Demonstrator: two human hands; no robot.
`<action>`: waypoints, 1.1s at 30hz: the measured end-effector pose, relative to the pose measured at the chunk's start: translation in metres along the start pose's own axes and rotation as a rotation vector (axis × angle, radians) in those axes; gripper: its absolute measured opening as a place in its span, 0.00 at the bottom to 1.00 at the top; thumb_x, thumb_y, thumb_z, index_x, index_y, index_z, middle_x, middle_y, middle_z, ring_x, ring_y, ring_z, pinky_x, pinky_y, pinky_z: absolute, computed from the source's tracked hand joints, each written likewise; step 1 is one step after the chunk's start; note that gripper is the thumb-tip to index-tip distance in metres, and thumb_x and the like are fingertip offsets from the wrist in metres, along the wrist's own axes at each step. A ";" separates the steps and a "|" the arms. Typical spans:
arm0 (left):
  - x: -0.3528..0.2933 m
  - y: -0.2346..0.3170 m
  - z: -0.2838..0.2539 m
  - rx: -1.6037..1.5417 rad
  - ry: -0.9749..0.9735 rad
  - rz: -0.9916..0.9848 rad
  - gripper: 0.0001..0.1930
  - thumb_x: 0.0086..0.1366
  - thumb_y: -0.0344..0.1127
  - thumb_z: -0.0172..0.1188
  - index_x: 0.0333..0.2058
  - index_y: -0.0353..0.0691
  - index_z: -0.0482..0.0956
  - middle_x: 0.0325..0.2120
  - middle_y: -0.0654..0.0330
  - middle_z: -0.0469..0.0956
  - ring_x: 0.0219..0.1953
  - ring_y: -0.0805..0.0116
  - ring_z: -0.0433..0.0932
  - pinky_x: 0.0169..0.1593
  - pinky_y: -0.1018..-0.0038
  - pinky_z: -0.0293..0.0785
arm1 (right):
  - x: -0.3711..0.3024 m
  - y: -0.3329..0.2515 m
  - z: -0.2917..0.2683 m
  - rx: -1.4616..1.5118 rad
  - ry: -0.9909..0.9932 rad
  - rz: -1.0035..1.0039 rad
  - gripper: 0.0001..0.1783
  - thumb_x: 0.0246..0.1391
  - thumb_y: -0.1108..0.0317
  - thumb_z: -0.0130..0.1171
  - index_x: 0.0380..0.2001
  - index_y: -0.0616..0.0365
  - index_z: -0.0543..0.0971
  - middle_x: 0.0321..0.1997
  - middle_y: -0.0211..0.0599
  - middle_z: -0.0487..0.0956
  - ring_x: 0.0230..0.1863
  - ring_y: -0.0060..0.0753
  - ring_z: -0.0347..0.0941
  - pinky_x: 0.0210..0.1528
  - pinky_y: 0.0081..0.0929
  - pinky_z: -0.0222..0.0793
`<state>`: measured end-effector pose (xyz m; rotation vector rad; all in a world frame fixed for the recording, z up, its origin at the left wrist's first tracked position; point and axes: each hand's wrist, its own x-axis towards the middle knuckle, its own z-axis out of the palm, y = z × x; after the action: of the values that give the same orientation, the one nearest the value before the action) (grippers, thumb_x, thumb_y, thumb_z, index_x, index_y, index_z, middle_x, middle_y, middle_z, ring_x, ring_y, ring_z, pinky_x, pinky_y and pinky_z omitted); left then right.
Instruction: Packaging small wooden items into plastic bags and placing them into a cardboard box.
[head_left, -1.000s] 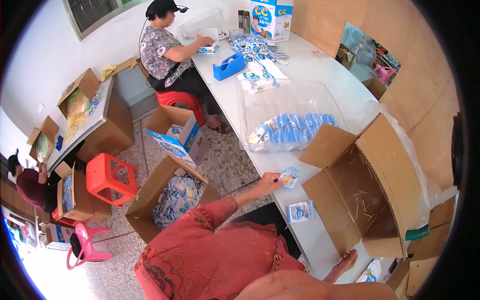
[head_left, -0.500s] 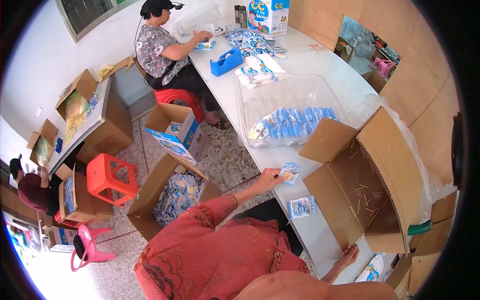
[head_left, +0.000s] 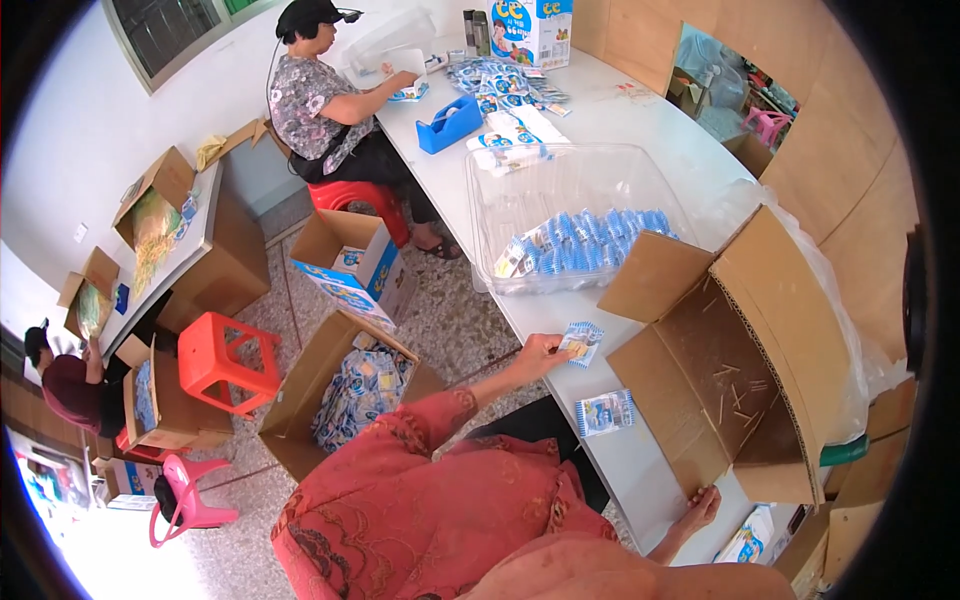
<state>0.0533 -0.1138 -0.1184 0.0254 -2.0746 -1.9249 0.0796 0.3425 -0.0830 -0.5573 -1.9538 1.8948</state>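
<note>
My left hand is closed, pinching a small blue-and-white packet by its near-left edge above the table. A second such packet lies flat near the table's front edge. An open cardboard carton, tipped toward me, has several thin pale sticks scattered inside. By the carton's lower corner rests my right hand, fingers curled together; what they hold, if anything, is too small to make out. Beyond the left hand, a clear plastic tub holds rows of filled blue-and-white packets.
A carton of packets stands on the floor to my left, with a printed box behind it. At the far table end a co-worker sits beside a blue tape dispenser and a packet pile. Stools stand further left.
My right hand has shifted very slightly at the carton's corner. My left hand stays almost still with its packet. The whole view has moved a little.
</note>
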 end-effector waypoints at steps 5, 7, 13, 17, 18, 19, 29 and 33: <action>-0.001 0.009 -0.005 -0.009 -0.123 -0.173 0.12 0.62 0.27 0.54 0.43 0.28 0.75 0.37 0.61 0.79 0.37 0.80 0.72 0.43 0.80 0.71 | 0.002 0.005 -0.004 0.020 -0.032 -0.021 0.09 0.58 0.59 0.53 0.30 0.50 0.75 0.22 0.20 0.71 0.20 0.07 0.59 0.19 0.06 0.51; 0.000 0.011 -0.006 0.021 -0.129 -0.187 0.12 0.62 0.27 0.54 0.43 0.28 0.75 0.37 0.61 0.79 0.37 0.80 0.73 0.43 0.80 0.71 | 0.002 0.005 -0.004 0.001 -0.025 -0.018 0.09 0.58 0.59 0.53 0.30 0.50 0.76 0.22 0.20 0.71 0.20 0.07 0.59 0.19 0.06 0.51; -0.002 0.017 -0.006 -0.032 -0.135 -0.201 0.12 0.62 0.27 0.54 0.43 0.28 0.75 0.37 0.61 0.78 0.38 0.80 0.73 0.43 0.80 0.71 | 0.002 0.005 -0.002 -0.032 -0.012 -0.022 0.09 0.58 0.59 0.52 0.32 0.51 0.76 0.22 0.21 0.71 0.21 0.08 0.60 0.19 0.07 0.53; -0.002 0.022 0.003 -0.150 -0.034 -0.068 0.10 0.59 0.31 0.58 0.37 0.31 0.78 0.24 0.68 0.77 0.26 0.86 0.67 0.28 0.83 0.66 | -0.002 0.003 -0.004 -0.028 -0.022 -0.041 0.09 0.59 0.59 0.51 0.31 0.51 0.76 0.23 0.21 0.71 0.22 0.08 0.60 0.20 0.07 0.53; -0.001 0.022 0.001 -0.147 -0.037 -0.068 0.10 0.59 0.31 0.58 0.37 0.31 0.78 0.24 0.68 0.77 0.26 0.86 0.67 0.28 0.83 0.66 | -0.001 0.004 -0.006 -0.030 -0.023 -0.036 0.09 0.59 0.60 0.51 0.31 0.51 0.76 0.23 0.21 0.71 0.22 0.08 0.60 0.20 0.07 0.53; -0.001 0.022 -0.001 -0.102 -0.085 -0.125 0.11 0.60 0.29 0.56 0.40 0.29 0.77 0.31 0.64 0.78 0.32 0.83 0.70 0.36 0.81 0.69 | -0.001 0.005 -0.006 -0.028 -0.018 -0.034 0.09 0.59 0.60 0.51 0.31 0.51 0.76 0.23 0.21 0.71 0.22 0.08 0.60 0.20 0.07 0.53; -0.001 0.005 0.002 -0.101 -0.024 -0.059 0.10 0.59 0.30 0.58 0.37 0.32 0.79 0.24 0.67 0.77 0.26 0.85 0.68 0.28 0.81 0.67 | -0.005 -0.004 0.001 -0.036 -0.022 -0.029 0.09 0.59 0.60 0.50 0.30 0.51 0.74 0.21 0.20 0.68 0.22 0.08 0.59 0.20 0.07 0.52; -0.003 0.008 -0.002 -0.050 -0.115 -0.178 0.12 0.61 0.27 0.54 0.43 0.28 0.76 0.37 0.60 0.79 0.38 0.79 0.74 0.44 0.79 0.71 | -0.003 -0.002 0.001 -0.004 -0.048 -0.018 0.09 0.59 0.60 0.51 0.30 0.52 0.74 0.21 0.20 0.69 0.22 0.08 0.60 0.20 0.07 0.52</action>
<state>0.0584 -0.1146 -0.1109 0.0935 -2.1619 -2.1287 0.0820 0.3403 -0.0807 -0.4980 -1.9867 1.9100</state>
